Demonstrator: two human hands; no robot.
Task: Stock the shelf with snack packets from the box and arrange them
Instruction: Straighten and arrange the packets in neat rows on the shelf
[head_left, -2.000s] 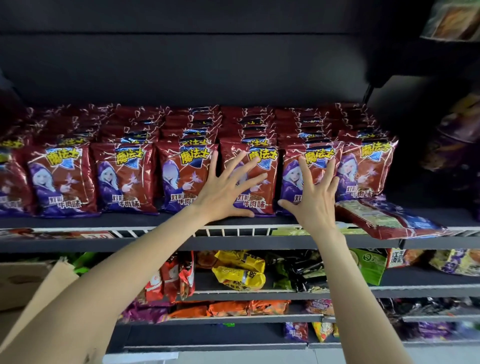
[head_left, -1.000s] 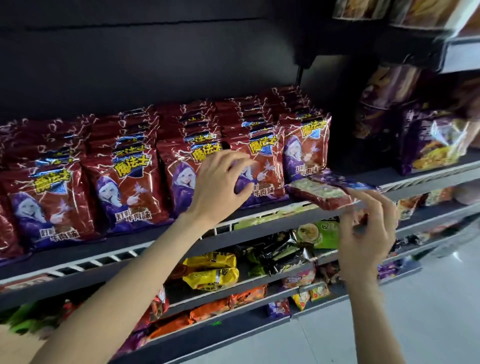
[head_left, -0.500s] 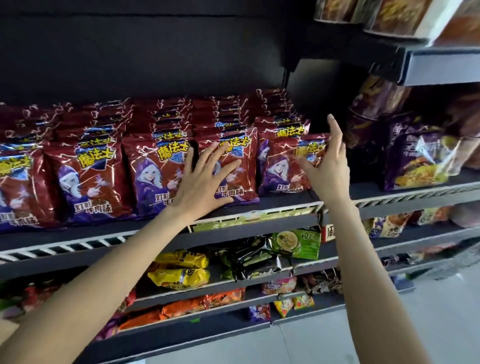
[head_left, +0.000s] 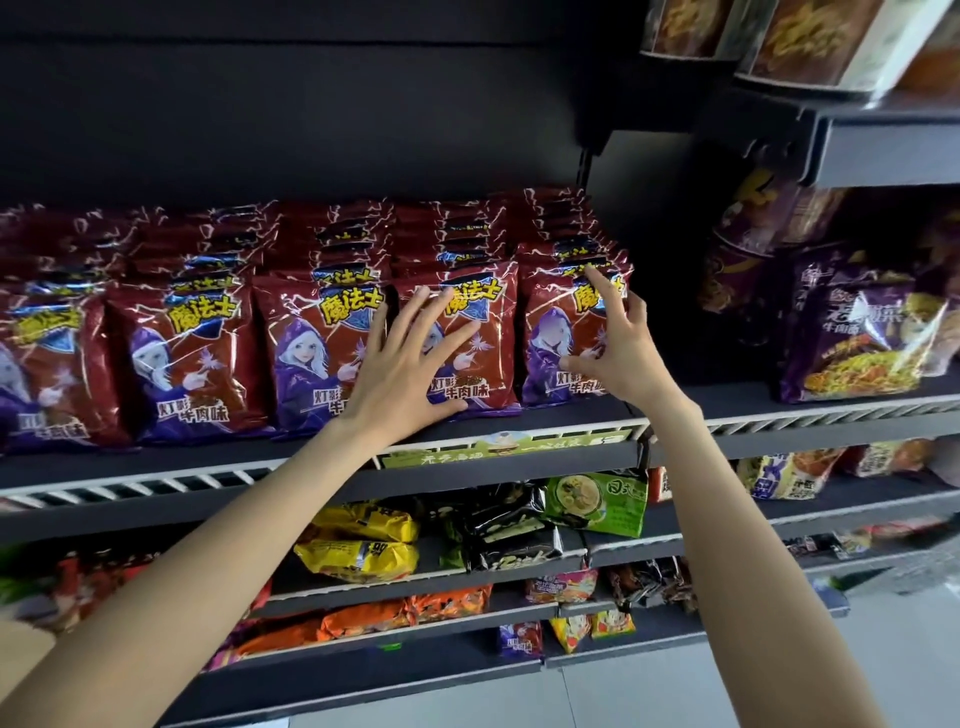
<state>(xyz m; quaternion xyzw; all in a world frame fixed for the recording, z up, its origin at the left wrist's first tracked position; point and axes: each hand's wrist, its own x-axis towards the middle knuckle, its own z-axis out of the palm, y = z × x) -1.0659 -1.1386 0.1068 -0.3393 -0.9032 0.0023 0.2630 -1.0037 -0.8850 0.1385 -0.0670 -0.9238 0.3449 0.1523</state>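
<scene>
Two bare arms reach to a shelf (head_left: 467, 470) nearly full of upright red packets (head_left: 202, 353), left hand (head_left: 402, 364) pressing flat with fingers spread on one front packet, right hand (head_left: 618, 353) pinching the rightmost packet (head_left: 558, 322) upright, only straightening apparently left.

- The left arm reaches up from the lower left, bare, its forearm slanting toward the centre.
- The left hand (head_left: 402, 369) is flat, palm forward, its fingers (head_left: 415, 317) straight and spread wide, thumb out to the right.
- The right arm rises from the lower right.
- The right hand (head_left: 621, 348) is raised just right of the left, back toward the viewer, its fingers (head_left: 602, 291) lightly bent.
</scene>
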